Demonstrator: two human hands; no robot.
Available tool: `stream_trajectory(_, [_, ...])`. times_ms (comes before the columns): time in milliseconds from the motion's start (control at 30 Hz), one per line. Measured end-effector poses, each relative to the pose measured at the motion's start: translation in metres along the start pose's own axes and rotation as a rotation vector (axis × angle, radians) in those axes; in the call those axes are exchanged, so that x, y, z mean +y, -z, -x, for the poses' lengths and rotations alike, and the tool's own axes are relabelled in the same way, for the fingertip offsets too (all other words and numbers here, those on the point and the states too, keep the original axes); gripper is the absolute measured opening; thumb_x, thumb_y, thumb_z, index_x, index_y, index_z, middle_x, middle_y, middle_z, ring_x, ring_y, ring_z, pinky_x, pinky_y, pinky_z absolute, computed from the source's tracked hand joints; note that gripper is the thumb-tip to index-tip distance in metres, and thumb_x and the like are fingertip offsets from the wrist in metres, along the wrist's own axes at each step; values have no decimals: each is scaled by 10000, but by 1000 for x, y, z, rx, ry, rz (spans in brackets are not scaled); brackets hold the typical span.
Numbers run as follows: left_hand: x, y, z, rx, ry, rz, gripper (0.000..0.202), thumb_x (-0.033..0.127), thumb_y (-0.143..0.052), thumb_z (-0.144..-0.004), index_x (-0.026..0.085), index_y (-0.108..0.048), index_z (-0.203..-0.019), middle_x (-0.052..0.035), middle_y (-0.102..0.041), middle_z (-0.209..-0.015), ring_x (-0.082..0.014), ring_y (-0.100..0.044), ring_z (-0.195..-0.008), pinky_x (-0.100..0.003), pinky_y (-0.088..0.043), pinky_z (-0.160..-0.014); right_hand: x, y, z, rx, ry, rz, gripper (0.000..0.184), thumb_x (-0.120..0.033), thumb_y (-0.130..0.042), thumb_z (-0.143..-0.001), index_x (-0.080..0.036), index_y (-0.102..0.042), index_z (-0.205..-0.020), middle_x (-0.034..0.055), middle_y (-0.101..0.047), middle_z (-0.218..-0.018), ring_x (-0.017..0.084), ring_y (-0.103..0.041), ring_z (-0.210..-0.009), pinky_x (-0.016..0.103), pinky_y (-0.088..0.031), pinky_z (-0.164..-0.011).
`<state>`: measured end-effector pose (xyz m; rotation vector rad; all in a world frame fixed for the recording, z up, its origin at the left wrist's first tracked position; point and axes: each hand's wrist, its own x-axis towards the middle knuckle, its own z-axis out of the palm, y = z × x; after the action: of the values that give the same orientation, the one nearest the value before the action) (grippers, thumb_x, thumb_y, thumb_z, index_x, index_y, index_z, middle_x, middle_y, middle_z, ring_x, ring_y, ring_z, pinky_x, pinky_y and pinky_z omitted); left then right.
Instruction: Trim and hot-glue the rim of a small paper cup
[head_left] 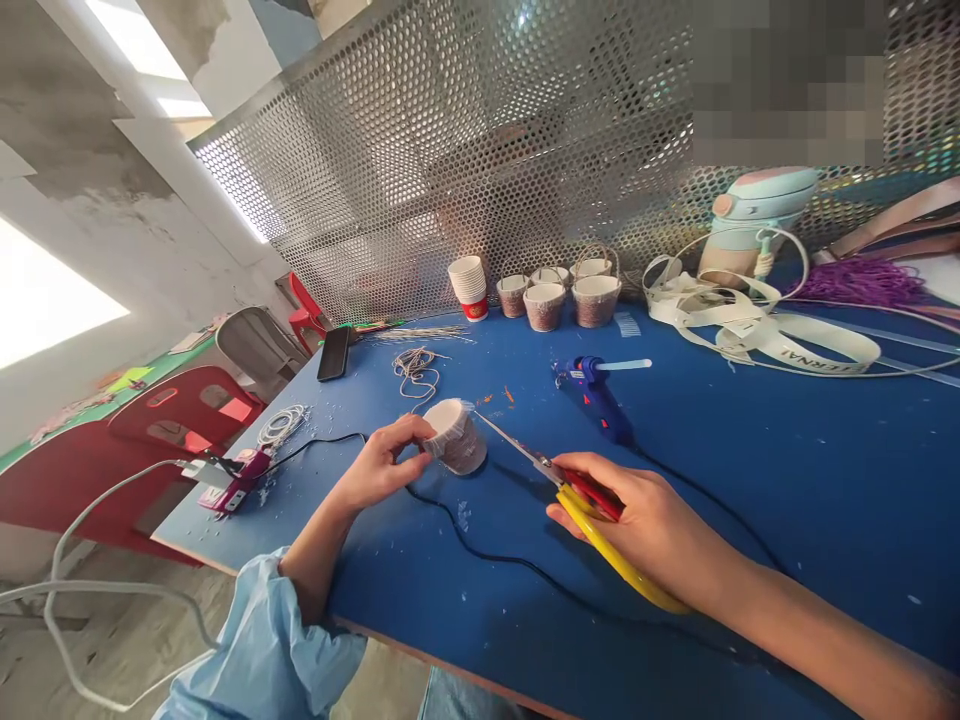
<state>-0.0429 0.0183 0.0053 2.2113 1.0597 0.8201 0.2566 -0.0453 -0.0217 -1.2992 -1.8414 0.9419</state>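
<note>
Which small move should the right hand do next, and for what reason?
I would probably ease the scissors closer to the cup: in the right hand, they point at ragged-looking wrapping along its top edge, while the left hand holds the cup.

Craft workshop: scissors (pixel 573 504), glue gun (pixel 597 398), twine (pixel 415 370), ribbon (pixel 832 343), blue worktable (pixel 765 450).

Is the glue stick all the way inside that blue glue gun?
No, it's partly out: the pale glue stick pokes from the blue glue gun.
</note>
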Motion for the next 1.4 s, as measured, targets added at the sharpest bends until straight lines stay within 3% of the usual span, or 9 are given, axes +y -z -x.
stream_trajectory(167, [5,3,-1,28,22,38,246,356,-525,-877,157,-667,-848,-50,-636,-831,-174,-563,-801,-291,-451,-752,2,3,-1,-64,-80,-64,364,-509,-655,-781,-248,-648,-1033,-6,-647,-683,157,-585,-588,250,-489,-574])
stream_trajectory(333, [5,2,1,49,53,100,286,408,-559,-889,144,-663,-849,-41,-612,-817,-149,-540,-765,-265,-430,-717,3,6,1,-172,-156,-284,481,-551,-697,-750,-227,-627,-1099,20,-623,-824,163,-594,-746,249,-507,-686])
stream_trajectory(433, [6,0,1,53,57,151,287,409,-589,-880,132,-661,-855,-43,-606,-819,-142,-532,-768,-254,-426,-713,-1,9,2,-270,-188,-401,518,-566,-734,-723,-204,-621,-1077,7,-556,-812,136,-551,-734,241,-500,-696])
stream_trajectory(533, [7,0,2,37,52,237,281,403,-605,-873,127,-660,-873,-48,-615,-836,-142,-538,-777,-253,-433,-722,-4,13,1,-388,-173,-439,544,-604,-732,-713,-180,-623,-1036,-9,-505,-759,91,-484,-636,201,-462,-583])
stream_trajectory(633, [9,1,2,-4,60,298,275,397,-610,-869,129,-665,-892,-49,-626,-864,-145,-544,-798,-250,-436,-734,-5,17,-2,-575,-165,-439,638,-690,-678,-711,-164,-585,-1060,-31,-478,-698,44,-370,-490,164,-342,-407])
stream_trajectory(733, [11,2,1,-61,51,327,314,420,-573,-885,123,-675,-881,-49,-622,-849,-146,-537,-794,-251,-436,-739,-6,21,-6,-691,-222,-423,682,-730,-633,-723,-168,-536,-1099,-36,-490,-706,17,-313,-425,145,-281,-342])
stream_trajectory(967, [14,3,0,-110,12,381,354,434,-539,-906,110,-677,-870,-56,-625,-840,-139,-521,-775,-251,-436,-731,-4,28,-14,-778,-265,-554,566,-625,-652,-792,-163,-516,-1088,-40,-495,-707,8,-284,-440,127,-268,-362])
stream_trajectory(1400, [17,5,1,-144,-51,421,283,362,-557,-896,105,-671,-868,-47,-624,-837,-123,-522,-777,-241,-428,-753,-20,30,-23,-835,-264,-501,585,-634,-651,-787,-144,-510,-1074,-40,-467,-693,11,-284,-451,140,-243,-372])
